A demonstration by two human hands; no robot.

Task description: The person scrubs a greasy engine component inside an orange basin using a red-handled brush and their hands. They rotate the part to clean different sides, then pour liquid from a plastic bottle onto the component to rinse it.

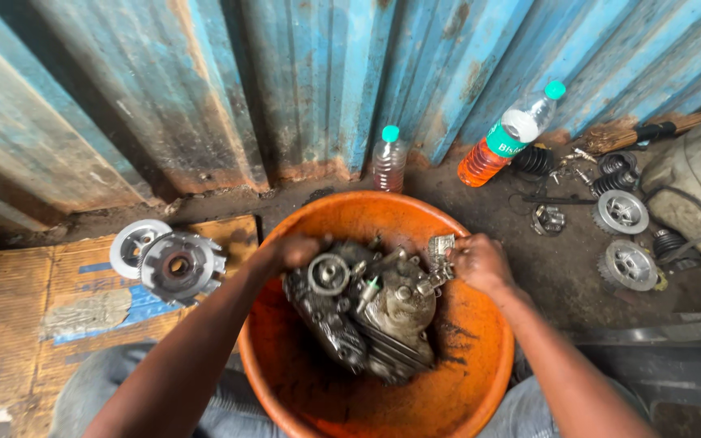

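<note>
I am gripping one greasy grey metal engine block (367, 312) with both hands: my left hand (295, 251) is curling closed over its upper left edge, and my right hand (480, 261) is closing on a ribbed metal part at its upper right. The block is lying inside one round orange plastic basin (480, 357), smeared with dark oil. Left of the basin, two toothed metal clutch discs (168, 261) are resting on flattened cardboard (18, 316). Behind the basin, two clear plastic bottles (389, 158) with green caps are holding reddish liquid against the corrugated blue metal wall (204, 81). Right of the basin, two spoked silver wheels (622, 212) are lying on the dirty floor.
</note>
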